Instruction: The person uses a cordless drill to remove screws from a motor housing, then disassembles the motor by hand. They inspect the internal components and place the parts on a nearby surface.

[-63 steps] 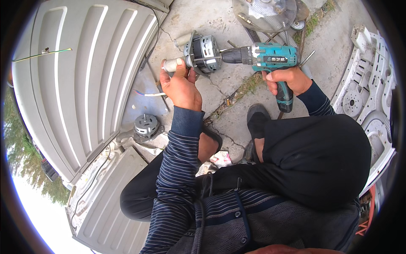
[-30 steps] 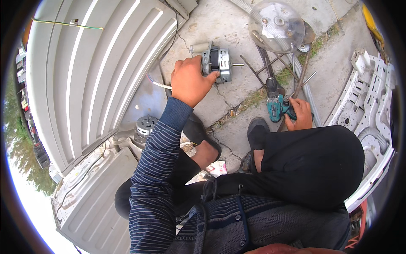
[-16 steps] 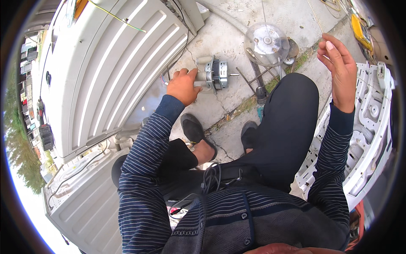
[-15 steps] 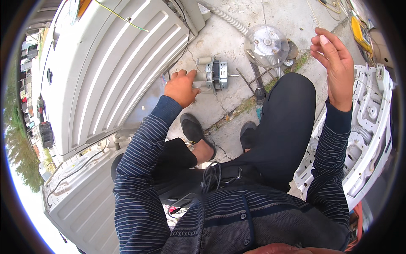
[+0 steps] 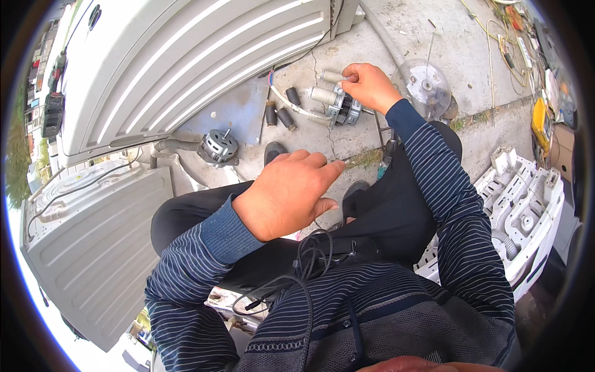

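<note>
Motor (image 5: 345, 110) on the concrete floor (image 5: 471, 46), beyond the feet and near the large ribbed housing (image 5: 204, 68); pale tubes point left, shaft right. Right hand (image 5: 370, 88): thumb and fingertips gathered at the inner end of the upper tube (image 5: 331, 76), apparently in contact; cannot tell whether the pinch is tight. Left hand (image 5: 286, 193): released, nothing seen in it, fingers loosely bent, hanging nearer the body and well apart from the motor. Step in hand, as judged: handling the motor at its tube end, perhaps positioning or checking it. Next move would call for a settled hold on tube or casing, the left hand free to steady the body or clear the cable (image 5: 297, 110). Materials: casing bright bare metal, slotted, squat and round, with a darker band around the middle; tubes dull, smooth, straight-sided, material uncertain. Cable white-sheathed and curved, splitting into thin coloured wires at the far end. Three short black cylinders (image 5: 286, 118) lie close by, matt and blunt-ended. Second motor (image 5: 218, 147) sits left, shaft upward, casing pierced, beside a flat bluish sheet (image 5: 245, 118). Housing off-white, with long raised ribs; concrete rough and cracked.
</note>
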Motion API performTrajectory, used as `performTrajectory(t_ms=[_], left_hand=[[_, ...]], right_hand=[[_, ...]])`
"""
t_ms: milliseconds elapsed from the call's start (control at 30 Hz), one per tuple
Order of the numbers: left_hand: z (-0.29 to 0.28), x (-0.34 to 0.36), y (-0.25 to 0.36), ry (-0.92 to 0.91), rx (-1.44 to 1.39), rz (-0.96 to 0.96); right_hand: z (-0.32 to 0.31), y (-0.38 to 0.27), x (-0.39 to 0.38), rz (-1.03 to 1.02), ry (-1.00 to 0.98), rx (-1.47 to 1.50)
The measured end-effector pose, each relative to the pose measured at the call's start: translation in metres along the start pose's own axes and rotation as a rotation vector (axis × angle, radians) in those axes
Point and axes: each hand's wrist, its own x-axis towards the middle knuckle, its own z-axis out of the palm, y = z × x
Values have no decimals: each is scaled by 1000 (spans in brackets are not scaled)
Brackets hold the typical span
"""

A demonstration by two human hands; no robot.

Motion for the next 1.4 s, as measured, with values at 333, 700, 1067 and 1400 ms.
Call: performTrajectory(t_ms=[333, 700, 1067, 1400], left_hand=[[10, -9, 0, -87, 132, -59], [23, -22, 4, -64, 180, -50], [52, -58, -4, -223, 155, -139], [17, -92, -97, -387, -189, -311]], right_hand=[[-16, 2, -12, 83, -71, -44], [-15, 7, -11, 98, -122, 17], [45, -95, -69, -495, -87, 100], [105, -88, -91, -362, -902, -502]])
